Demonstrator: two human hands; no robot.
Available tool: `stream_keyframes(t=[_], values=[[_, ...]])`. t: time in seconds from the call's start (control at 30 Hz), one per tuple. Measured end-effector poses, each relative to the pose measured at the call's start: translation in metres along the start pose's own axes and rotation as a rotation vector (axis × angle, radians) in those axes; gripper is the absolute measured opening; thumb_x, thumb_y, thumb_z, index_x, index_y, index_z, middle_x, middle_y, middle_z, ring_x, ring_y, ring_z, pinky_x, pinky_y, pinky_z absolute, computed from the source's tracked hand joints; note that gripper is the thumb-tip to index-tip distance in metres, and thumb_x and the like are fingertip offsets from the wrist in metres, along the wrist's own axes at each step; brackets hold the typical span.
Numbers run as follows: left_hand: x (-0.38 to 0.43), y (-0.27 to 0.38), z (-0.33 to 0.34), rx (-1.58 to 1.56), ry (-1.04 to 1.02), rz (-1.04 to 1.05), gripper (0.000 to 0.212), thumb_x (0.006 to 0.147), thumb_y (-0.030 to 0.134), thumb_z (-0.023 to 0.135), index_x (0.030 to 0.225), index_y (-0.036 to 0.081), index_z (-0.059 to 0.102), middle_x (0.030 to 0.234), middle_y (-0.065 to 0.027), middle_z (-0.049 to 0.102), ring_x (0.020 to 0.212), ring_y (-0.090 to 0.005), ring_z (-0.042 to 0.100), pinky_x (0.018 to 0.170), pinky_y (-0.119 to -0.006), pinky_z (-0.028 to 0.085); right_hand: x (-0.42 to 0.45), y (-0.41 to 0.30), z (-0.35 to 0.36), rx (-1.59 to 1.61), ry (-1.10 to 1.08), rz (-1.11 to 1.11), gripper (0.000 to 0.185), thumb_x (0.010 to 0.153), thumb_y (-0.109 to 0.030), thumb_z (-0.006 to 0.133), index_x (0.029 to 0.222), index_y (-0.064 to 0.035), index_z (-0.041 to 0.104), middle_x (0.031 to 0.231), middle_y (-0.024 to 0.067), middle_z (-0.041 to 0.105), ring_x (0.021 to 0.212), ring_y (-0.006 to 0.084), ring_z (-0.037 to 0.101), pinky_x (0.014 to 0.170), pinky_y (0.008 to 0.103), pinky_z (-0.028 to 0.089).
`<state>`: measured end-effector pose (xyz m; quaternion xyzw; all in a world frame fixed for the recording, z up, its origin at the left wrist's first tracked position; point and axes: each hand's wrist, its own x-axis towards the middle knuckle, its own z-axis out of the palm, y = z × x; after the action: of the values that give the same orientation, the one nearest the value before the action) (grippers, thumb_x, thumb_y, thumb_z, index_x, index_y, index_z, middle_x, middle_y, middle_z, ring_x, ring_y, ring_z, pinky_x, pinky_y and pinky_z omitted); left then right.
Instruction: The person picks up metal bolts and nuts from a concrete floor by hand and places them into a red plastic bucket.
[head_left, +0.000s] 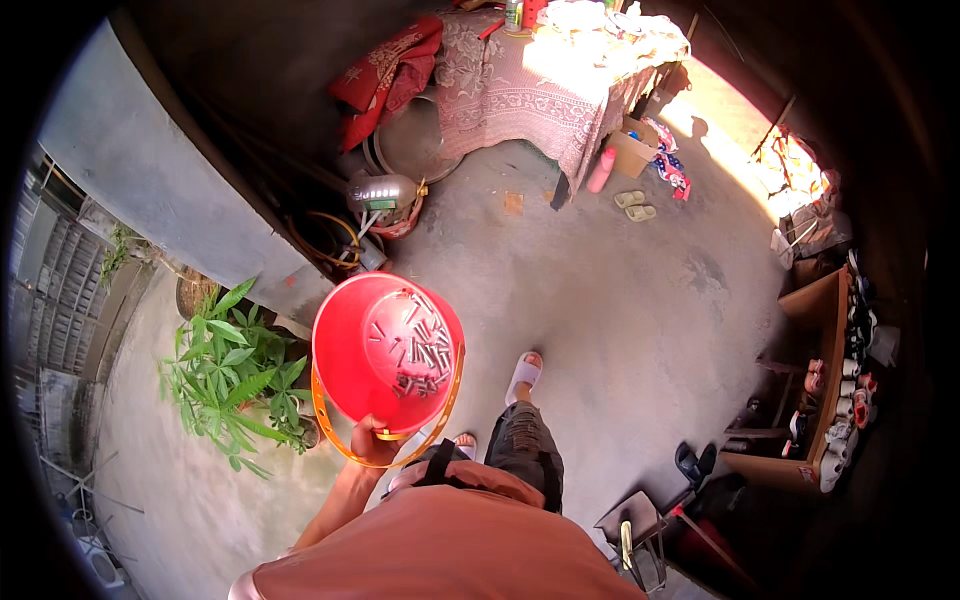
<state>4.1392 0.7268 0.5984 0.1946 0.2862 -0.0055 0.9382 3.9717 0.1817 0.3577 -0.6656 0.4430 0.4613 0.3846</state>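
My left hand (375, 444) grips the near rim of a red plastic bucket (341, 352), thumb over the edge, holding it out in front of my body. Several small metal pieces (427, 352), shaped like bolts or short rods, lie scattered across the bucket's bottom and lower side. Its orange plastic handle (328, 429) hangs down around the near side of the rim. My right hand is out of view. Below me, a foot in a pale slipper (523, 377) is on the concrete floor (615, 337).
A potted green plant (232, 367) stands left of the bucket, beside a grey wall (180, 165). Ahead is a table with a patterned cloth (517, 97), a pink bottle (601, 169) and a cardboard box (631, 152). At right are a wooden shoe rack (825, 300) and a dustpan (634, 517).
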Motion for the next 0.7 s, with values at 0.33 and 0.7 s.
stream_keyframes(t=[0.33, 0.7], values=[[0.218, 0.035, 0.101, -0.22, 0.115, -0.022, 0.045, 0.066, 0.009, 0.047, 0.108, -0.005, 0.046, 0.107, -0.0178, 0.055, 0.095, -0.0314, 0.056, 0.088, -0.041, 0.045, 0.005, -0.498, -0.031, -0.082, -0.018, -0.744, 0.018, 0.085, -0.016, 0.049, 0.099, -0.0064, 0.056, 0.077, 0.0075, 0.061, 0.062, 0.0138, 0.058, 0.049, 0.0235, 0.042], [0.284, 0.118, 0.111, 0.271, 0.671, 0.375, 0.014, 0.069, 0.005, 0.046, 0.08, 0.004, 0.053, 0.068, -0.0063, 0.056, 0.053, -0.018, 0.054, 0.042, -0.026, 0.042, -0.162, -0.859, 0.217, -0.447, -0.717, -0.845, 0.049, 0.088, -0.036, 0.046, 0.128, -0.0089, 0.035, 0.112, 0.0086, 0.052, 0.09, 0.0206, 0.057, 0.078, 0.0305, 0.044]])
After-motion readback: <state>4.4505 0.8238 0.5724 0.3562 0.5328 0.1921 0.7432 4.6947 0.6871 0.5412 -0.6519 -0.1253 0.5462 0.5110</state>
